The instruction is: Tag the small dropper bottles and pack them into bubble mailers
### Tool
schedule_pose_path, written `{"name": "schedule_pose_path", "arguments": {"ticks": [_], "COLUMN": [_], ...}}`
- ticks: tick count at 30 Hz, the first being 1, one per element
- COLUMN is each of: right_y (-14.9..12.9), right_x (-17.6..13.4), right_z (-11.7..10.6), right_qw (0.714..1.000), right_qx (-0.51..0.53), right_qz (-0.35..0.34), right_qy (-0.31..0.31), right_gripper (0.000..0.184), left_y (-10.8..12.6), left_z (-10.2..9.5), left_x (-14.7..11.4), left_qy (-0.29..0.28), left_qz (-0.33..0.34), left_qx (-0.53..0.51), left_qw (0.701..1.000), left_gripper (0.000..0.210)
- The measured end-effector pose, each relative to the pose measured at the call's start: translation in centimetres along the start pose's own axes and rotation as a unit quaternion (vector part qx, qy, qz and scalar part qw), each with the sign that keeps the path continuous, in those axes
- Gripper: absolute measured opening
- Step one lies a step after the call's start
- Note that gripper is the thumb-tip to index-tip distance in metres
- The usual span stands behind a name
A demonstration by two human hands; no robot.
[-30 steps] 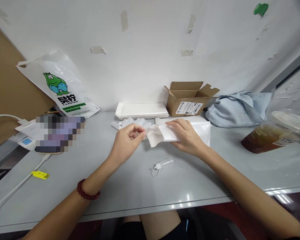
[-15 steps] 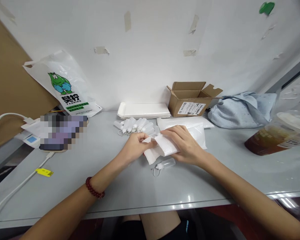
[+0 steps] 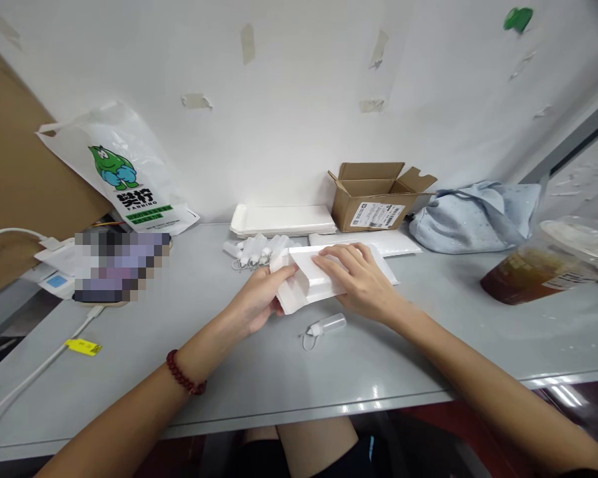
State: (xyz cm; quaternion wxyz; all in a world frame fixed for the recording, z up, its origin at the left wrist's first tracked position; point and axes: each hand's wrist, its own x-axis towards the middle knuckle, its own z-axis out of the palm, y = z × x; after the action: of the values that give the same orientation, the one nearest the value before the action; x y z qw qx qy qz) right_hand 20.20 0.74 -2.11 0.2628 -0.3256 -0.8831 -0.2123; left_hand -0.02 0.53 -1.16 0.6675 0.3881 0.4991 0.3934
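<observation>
A white mailer envelope (image 3: 311, 282) is held between my two hands above the desk, its open end facing left. My left hand (image 3: 259, 292) pinches the flap side, thumb on top and fingers underneath. On the other side, my right hand (image 3: 363, 275) grips the envelope's body with its fingers laid over the upper edge. Just below the envelope, a small clear squeeze bottle (image 3: 329, 324) with a tethered cap lies on the desk. Several more such bottles (image 3: 259, 249) lie in a group behind my left hand.
A stack of white envelopes (image 3: 284, 219) lies by the wall, next to an open cardboard box (image 3: 371, 202). Another white mailer (image 3: 389, 242) lies before the box. To the right are a blue cloth bag (image 3: 473, 216) and a drink cup (image 3: 523, 275); left, a phone (image 3: 124, 265), cable and plastic bag (image 3: 124, 172).
The envelope's mouth has been spread wider and its flap unfolded flatter. My left hand has shifted slightly left and down along the flap. The loose bottle stays on the desk.
</observation>
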Motion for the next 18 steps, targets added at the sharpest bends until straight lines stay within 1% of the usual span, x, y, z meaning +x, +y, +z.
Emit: {"name": "schedule_pose_path", "arguments": {"ticks": [3,7,9,11,13,14,16,18], "right_y": [0.0,-0.2,-0.3,-0.4,-0.6,-0.6,-0.7,-0.8], "right_x": [0.1,0.3,0.3,0.4,0.3,0.3,0.3,0.4], "right_z": [-0.2,-0.7,-0.9,-1.0,-1.2,-1.3,-1.6,-1.8], "right_qw": [1.000,0.998,0.996,0.995,0.995,0.995,0.994,0.994], "right_qx": [-0.020,-0.046,-0.055,-0.065,-0.075,-0.081,-0.094,-0.104], "right_qz": [0.007,0.045,0.067,0.074,0.065,0.058,0.046,0.037], "right_qy": [-0.005,-0.014,-0.018,-0.022,-0.024,-0.022,-0.016,-0.005], "right_gripper": [0.056,0.057,0.056,0.055,0.052,0.050,0.043,0.037], "left_y": [0.4,0.8,0.9,0.8,0.6,0.3,-0.2,-0.8], "left_z": [-0.1,-0.5,-0.6,-0.5,-0.2,0.1,0.6,1.0], "left_x": [-0.3,-0.4,-0.4,-0.5,-0.7,-0.9,-1.1,-1.3], "left_qy": [-0.020,0.003,0.004,0.000,0.011,0.021,0.038,0.039], "left_qz": [0.030,0.118,0.159,0.214,0.276,0.301,0.332,0.352], "left_qx": [0.005,-0.041,-0.046,-0.003,0.071,0.104,0.151,0.179], "left_qw": [0.999,0.992,0.986,0.977,0.958,0.948,0.930,0.918], "left_gripper": [0.030,0.040,0.041,0.032,0.019,0.016,0.017,0.021]}}
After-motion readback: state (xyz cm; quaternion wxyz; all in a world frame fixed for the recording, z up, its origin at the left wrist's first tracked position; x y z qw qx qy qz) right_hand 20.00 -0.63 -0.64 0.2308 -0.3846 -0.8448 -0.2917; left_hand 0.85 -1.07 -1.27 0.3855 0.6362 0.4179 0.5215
